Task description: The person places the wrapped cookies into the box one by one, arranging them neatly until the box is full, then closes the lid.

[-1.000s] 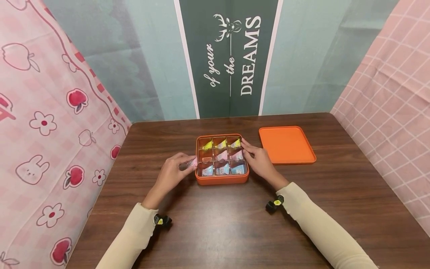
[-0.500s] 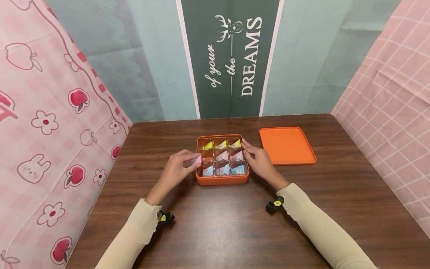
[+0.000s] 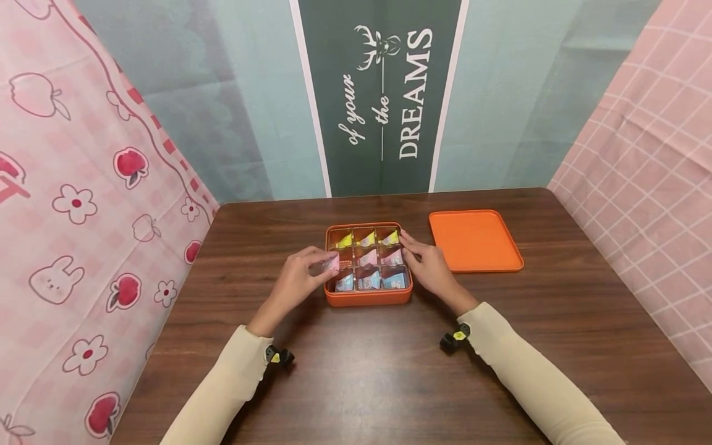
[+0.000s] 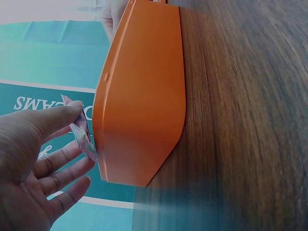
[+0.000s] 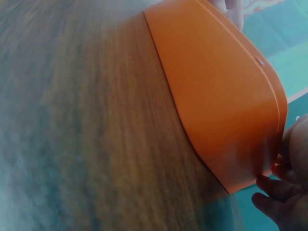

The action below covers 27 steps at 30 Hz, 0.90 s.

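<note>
A square orange box with a clear divided insert sits mid-table in the head view. Small wrapped candies fill its compartments by row: yellow ones at the back, pink ones in the middle, blue ones in front. Over the middle row's left compartment, my left hand pinches a pink wrapped candy between thumb and fingers. The left wrist view has that candy right at the box rim. My right hand rests its extended fingers against the box's right side, fingertips touching near the far corner.
An orange square lid lies on the brown wooden table, right of the box and just behind the right hand. Printed cloths hang along the back, left and right edges of the table.
The left hand has moved rightward with the pink candy, from outside the box's left rim to over the middle-left compartment. The right hand and box have stayed put.
</note>
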Each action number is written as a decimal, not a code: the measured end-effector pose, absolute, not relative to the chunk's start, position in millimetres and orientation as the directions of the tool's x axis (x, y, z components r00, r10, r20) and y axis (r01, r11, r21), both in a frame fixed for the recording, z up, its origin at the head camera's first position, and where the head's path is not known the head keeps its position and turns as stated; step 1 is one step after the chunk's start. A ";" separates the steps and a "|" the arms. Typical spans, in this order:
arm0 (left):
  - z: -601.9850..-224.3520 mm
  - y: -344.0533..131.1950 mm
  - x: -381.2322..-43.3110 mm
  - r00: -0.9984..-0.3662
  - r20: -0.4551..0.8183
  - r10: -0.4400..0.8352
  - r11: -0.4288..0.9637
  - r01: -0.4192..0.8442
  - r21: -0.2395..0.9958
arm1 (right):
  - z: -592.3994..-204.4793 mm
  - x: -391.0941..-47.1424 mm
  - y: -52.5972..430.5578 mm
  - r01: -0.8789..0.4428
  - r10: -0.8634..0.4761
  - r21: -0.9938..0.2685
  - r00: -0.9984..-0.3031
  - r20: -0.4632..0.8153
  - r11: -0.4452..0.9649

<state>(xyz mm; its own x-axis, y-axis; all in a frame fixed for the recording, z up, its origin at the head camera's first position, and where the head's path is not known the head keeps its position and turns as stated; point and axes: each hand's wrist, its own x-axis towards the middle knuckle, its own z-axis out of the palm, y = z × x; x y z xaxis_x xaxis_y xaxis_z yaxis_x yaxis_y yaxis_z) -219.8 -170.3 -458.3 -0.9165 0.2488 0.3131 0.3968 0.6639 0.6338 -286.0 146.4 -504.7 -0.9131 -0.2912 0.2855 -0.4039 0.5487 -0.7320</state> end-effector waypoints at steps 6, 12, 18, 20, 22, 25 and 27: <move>-456.6 -165.5 -221.2 -0.914 0.319 0.250 0.664 0.402 0.630 | -503.6 -285.3 147.5 -0.416 -0.300 -0.738 -0.907 0.295 0.531; -456.6 -160.0 -223.3 -0.907 0.332 0.259 0.658 0.417 0.627 | -504.5 -285.1 147.2 -0.423 -0.299 -0.732 -0.904 0.305 0.534; -456.8 -156.5 -226.2 -0.909 0.331 0.253 0.660 0.413 0.628 | -505.4 -284.9 147.4 -0.411 -0.296 -0.733 -0.910 0.291 0.543; -456.6 -155.5 -227.4 -0.910 0.330 0.251 0.664 0.411 0.625 | -505.4 -285.0 147.2 -0.413 -0.296 -0.733 -0.909 0.294 0.541; -456.8 -154.8 -228.8 -0.910 0.331 0.249 0.667 0.409 0.623 | -505.0 -285.1 147.2 -0.417 -0.299 -0.733 -0.907 0.296 0.538; -457.0 -154.0 -230.9 -0.911 0.331 0.244 0.670 0.405 0.622 | -504.1 -285.0 147.2 -0.421 -0.305 -0.735 -0.905 0.297 0.532; -457.2 -153.5 -232.2 -0.913 0.330 0.241 0.670 0.402 0.624 | -503.5 -284.9 147.5 -0.420 -0.307 -0.736 -0.905 0.294 0.532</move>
